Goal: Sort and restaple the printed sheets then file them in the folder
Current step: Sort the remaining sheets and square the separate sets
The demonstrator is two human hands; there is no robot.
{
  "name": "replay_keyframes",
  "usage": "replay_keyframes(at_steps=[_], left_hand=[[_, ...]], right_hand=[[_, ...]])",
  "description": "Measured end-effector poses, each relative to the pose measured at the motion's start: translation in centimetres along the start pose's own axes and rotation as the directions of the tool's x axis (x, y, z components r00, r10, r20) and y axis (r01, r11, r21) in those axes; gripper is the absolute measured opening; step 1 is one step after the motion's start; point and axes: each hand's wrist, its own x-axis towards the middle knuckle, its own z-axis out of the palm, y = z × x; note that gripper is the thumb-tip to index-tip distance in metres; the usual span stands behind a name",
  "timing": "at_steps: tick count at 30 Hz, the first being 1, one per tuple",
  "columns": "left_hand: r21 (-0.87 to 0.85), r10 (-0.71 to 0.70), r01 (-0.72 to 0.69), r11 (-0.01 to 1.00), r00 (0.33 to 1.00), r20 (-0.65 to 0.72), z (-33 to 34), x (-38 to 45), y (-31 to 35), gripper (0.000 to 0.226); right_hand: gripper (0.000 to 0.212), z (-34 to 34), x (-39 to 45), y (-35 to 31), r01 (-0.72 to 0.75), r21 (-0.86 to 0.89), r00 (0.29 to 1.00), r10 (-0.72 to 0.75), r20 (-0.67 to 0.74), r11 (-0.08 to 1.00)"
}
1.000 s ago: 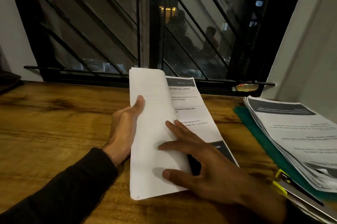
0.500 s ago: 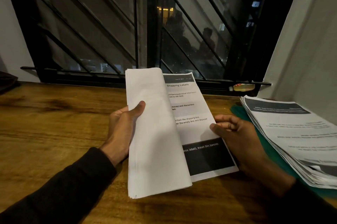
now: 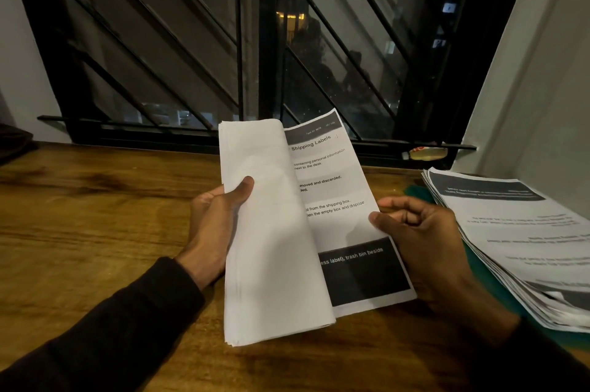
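Left hand grips the folded-back blank pages of a white printed-sheet bundle above the wooden desk; right hand pinches the page headed "Shipping Labels". A second printed stack lies on a green folder at right.

White sheets with black text and dark grey bands, green folder, brown wood-grain table, black window grille in diagonal bars, black sleeves
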Motion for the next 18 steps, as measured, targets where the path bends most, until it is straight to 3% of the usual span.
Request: replay_keyframes(at_steps=[13, 18], left_hand=[[-0.027, -0.001, 0.001, 1.0, 1.0, -0.002, -0.14, 0.31, -0.2, 0.007], [-0.026, 0.002, -0.002, 1.0, 1.0, 0.009, -0.14, 0.33, -0.3, 0.007]], right_hand=[[0.006, 0.09, 0.07, 0.24, 0.008, -0.008, 1.0, -0.008, -0.026, 1.0], [0.009, 0.13, -0.21, 0.04, 0.166, -0.309, 0.98, -0.191, -0.052, 0.937]])
